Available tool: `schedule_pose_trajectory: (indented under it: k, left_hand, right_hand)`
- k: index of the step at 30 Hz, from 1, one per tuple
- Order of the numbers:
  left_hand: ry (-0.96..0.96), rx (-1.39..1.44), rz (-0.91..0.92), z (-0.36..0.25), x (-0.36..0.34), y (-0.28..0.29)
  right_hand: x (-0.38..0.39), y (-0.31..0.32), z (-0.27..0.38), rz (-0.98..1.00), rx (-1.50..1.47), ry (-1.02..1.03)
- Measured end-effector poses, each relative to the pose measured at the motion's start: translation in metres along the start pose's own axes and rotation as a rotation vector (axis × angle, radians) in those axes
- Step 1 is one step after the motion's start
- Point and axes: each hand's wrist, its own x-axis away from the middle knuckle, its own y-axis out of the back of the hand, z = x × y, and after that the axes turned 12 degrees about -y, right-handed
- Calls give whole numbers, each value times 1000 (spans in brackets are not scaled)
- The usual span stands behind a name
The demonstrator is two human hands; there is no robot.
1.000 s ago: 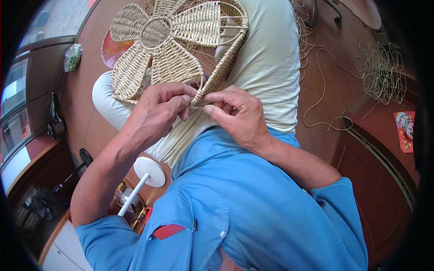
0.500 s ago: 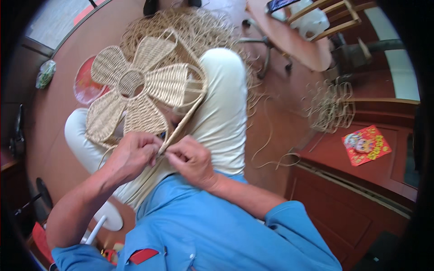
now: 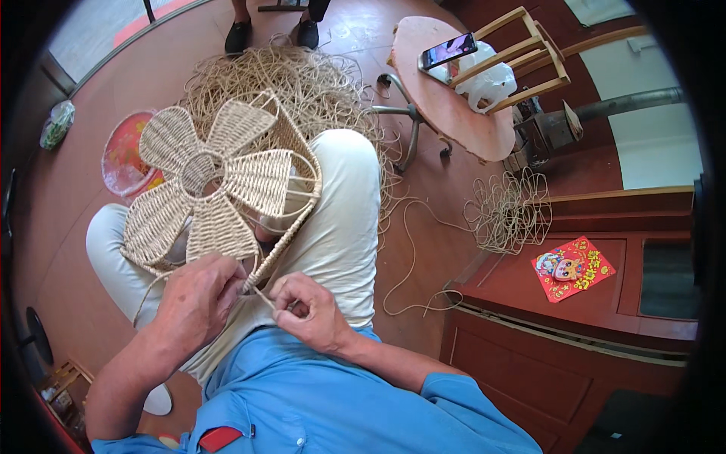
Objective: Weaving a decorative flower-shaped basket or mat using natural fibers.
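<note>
A woven basket (image 3: 221, 221) of tan cord, its top worked as a flower with several petals round a central ring, rests on my lap between my white-trousered knees. At its near corner my left hand (image 3: 198, 299) is closed, fingers pinched on the cord-wrapped rim (image 3: 291, 233). To the right of it, my right hand (image 3: 311, 312) is closed with thumb and forefinger on a cord (image 3: 263, 297) that runs from that corner. The fingertips of my left hand are partly hidden. A loose cord end hangs left of the basket.
Beyond my knees lies a large tangled heap of cord (image 3: 272, 87), with a person's black shoes (image 3: 238, 36) behind it. A red patterned basin (image 3: 121, 163) stands left. At right are a round wheeled table (image 3: 423, 94) with a phone (image 3: 448, 51), and another cord bundle (image 3: 508, 216) by a red cabinet.
My right hand has drawn away from the left, and a short stretch of cord now shows between them. The whole view has shifted, bringing in more of the far floor and the shoes.
</note>
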Motion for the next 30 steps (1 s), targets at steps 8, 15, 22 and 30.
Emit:
schedule_pose_trajectory:
  k: [8, 15, 22, 30]
  left_hand:
    - [-65, -45, -94, 22, 10, -14]
    - [-110, -129, -105, 23, 5, -18]
    - [-114, -18, -123, 31, 13, -18]
    - [-82, -55, -142, 13, 4, -9]
  right_hand:
    - [-3, 4, 23, 96, -104, -172]
    - [-10, 8, 35, 175, -162, -242]
    - [-21, 8, 16, 48, 171, 95]
    - [-34, 2, 20, -18, 223, 418]
